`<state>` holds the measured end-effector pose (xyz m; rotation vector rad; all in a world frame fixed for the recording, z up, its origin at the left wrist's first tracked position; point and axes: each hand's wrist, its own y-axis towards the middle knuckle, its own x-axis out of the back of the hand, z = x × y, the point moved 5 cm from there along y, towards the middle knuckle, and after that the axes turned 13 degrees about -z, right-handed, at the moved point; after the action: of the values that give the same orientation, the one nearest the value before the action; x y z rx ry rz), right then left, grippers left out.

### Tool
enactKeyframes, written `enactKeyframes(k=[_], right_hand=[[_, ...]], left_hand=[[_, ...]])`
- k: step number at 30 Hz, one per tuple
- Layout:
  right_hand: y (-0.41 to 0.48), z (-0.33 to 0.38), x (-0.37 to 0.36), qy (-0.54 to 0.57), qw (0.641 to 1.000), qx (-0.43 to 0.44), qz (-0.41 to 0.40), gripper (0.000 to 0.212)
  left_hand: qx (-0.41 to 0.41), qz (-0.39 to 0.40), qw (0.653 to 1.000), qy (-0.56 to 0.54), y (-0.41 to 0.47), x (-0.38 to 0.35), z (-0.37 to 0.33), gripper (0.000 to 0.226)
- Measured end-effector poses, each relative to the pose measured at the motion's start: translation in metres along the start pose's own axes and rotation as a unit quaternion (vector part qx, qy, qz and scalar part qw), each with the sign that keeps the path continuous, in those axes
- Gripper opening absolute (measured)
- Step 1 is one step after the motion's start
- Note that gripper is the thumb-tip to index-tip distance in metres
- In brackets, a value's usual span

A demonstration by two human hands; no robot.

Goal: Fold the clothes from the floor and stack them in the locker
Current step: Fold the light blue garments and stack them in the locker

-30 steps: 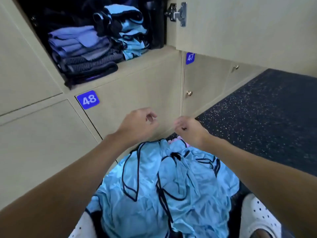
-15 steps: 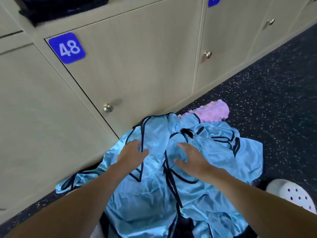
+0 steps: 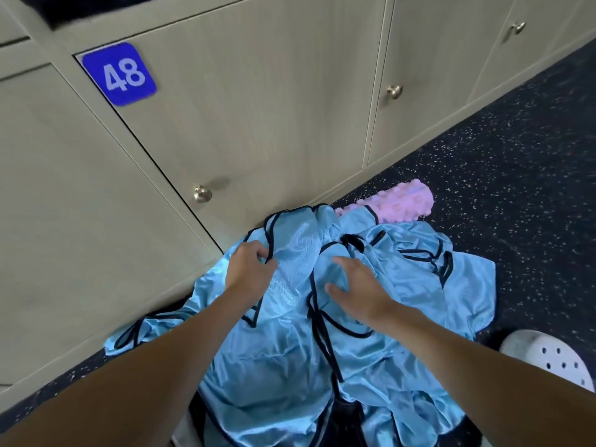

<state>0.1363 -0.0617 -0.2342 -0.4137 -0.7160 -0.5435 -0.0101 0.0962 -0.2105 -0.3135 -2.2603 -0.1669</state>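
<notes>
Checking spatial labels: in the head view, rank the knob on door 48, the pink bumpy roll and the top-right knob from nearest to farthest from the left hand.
1. Knob on door 48, just up-left of the left hand.
2. Pink bumpy roll, on the floor to the right.
3. Top-right knob, far along the lockers.

A heap of garments (image 3: 290, 366) is spread on the floor (image 3: 516, 188), pushed right up against the foot of the lockers. Directly behind it stands door 48 (image 3: 258, 108), with its number plate (image 3: 120, 74) at the upper left corner and its knob (image 3: 202, 193) low down, just left of the heap's far edge. A studded roll (image 3: 403, 203) is tucked behind the heap to the right, partly covered by it. On the heap's far part the left hand (image 3: 250, 272) is clamped on a fold, and the right hand (image 3: 358, 291) is laid flat beside it. A shoe (image 3: 548, 356) is seen at the right, near the heap's edge.
</notes>
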Motion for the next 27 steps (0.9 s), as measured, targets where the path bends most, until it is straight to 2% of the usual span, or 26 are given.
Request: enactKeyframes(k=[9, 14, 21, 24, 27], right_hand=[[-0.008, 0.081, 0.032, 0.093, 0.994, 0.04, -0.039, 0.059], [-0.016, 0.125, 0.087, 0.149, 0.983, 0.065, -0.09, 0.06], [-0.043, 0.185, 0.175, 0.198, 0.968, 0.099, -0.115, 0.066], [-0.063, 0.216, 0.208, 0.208, 0.962, 0.126, -0.126, 0.068], [-0.084, 0.241, 0.233, 0.275, 0.946, 0.126, -0.113, 0.059]], left_hand=[[-0.095, 0.033, 0.993, -0.069, 0.006, 0.063, -0.09, 0.023], [-0.209, 0.051, 0.971, -0.108, -0.002, 0.12, -0.154, 0.023], [-0.234, 0.058, 0.952, -0.191, -0.029, 0.221, -0.221, 0.017], [-0.283, 0.054, 0.939, -0.186, -0.051, 0.262, -0.246, 0.015], [-0.339, 0.074, 0.92, -0.183, -0.081, 0.289, -0.259, 0.015]])
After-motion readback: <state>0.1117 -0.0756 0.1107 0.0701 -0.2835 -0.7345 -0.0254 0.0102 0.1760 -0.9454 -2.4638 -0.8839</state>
